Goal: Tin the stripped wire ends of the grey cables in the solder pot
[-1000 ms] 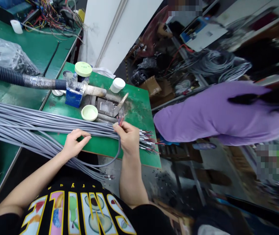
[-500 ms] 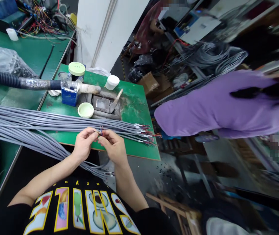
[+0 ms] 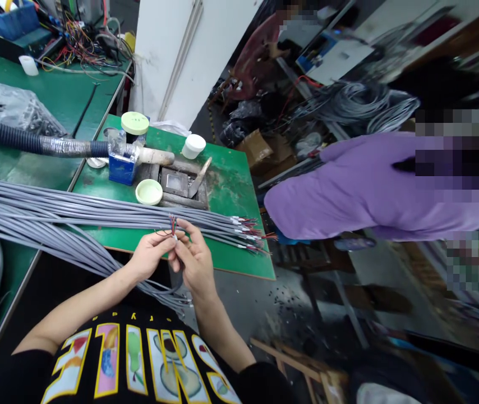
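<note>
The left hand (image 3: 150, 255) and the right hand (image 3: 194, 266) are close together, both grips narrow, pinching a grey cable end (image 3: 174, 238) with thin red and blue wires (image 3: 173, 225) sticking up between them. A bundle of long grey cables (image 3: 96, 209) runs sideways across the green surface (image 3: 231, 264) just past the hands. The black shirt (image 3: 138, 359) shows big upside-down letters, SMILE.

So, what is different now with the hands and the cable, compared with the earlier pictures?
The left hand moved right, off the grey cable bundle, and the right hand moved left. Both now hold the coloured wire ends of one cable between them. The bundle and the pale green dish stayed on the green mat.
</note>
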`<state>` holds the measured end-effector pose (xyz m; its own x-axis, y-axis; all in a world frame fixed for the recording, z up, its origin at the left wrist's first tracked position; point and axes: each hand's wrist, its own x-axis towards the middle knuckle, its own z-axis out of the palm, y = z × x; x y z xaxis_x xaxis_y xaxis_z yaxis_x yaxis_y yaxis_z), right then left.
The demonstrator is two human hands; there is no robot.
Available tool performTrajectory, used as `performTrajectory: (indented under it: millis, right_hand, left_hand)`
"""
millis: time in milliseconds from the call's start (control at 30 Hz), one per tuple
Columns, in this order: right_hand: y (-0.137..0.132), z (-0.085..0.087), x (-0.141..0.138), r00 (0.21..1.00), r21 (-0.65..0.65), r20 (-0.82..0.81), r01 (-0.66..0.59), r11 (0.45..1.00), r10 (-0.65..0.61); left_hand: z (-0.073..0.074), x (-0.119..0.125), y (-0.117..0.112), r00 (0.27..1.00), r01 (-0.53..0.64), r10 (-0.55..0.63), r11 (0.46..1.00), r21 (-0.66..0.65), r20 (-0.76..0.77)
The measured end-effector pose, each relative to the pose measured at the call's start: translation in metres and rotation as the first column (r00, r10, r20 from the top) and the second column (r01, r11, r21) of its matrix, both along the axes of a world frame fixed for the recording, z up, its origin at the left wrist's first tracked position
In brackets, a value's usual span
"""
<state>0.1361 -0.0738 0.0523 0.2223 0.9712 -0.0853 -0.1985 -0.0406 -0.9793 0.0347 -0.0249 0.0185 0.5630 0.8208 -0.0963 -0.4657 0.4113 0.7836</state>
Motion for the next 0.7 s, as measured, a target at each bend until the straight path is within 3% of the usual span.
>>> performTrajectory:
  millis: [67,133,267,400,600,700]
  right_hand:
    - [-0.001,0.004,0.008,0.993,-0.03,0.056,-0.106,0.994,0.107]
    - [0.0,0.011,0.021,0.969,-0.038,0.177,-0.169,0.985,0.173]
    - [0.006,0.029,0.039,0.929,0.012,0.342,-0.156,0.988,0.143]
    - [0.013,0.036,0.033,0.934,-0.04,0.14,-0.327,0.944,0.329]
    - [0.022,0.023,0.008,0.986,0.109,-0.087,-0.134,0.985,0.144]
    - [0.026,0.02,0.0,0.982,0.14,-0.168,-0.061,0.988,0.084]
  left_hand:
    - [-0.001,-0.003,0.0,0.998,0.064,-0.063,0.997,-0.047,0.024]
    - [0.0,-0.007,-0.001,0.999,0.051,-0.051,0.999,-0.018,0.006]
    - [0.003,-0.011,-0.003,0.991,0.128,-0.123,0.987,0.096,-0.061]
    - [0.004,-0.011,-0.007,0.976,0.218,-0.212,0.967,0.133,-0.058]
    - [0.003,-0.016,-0.009,0.939,0.345,-0.343,0.937,0.055,-0.038]
    - [0.005,-0.018,-0.007,0.945,0.327,-0.327,0.945,0.033,0.005]
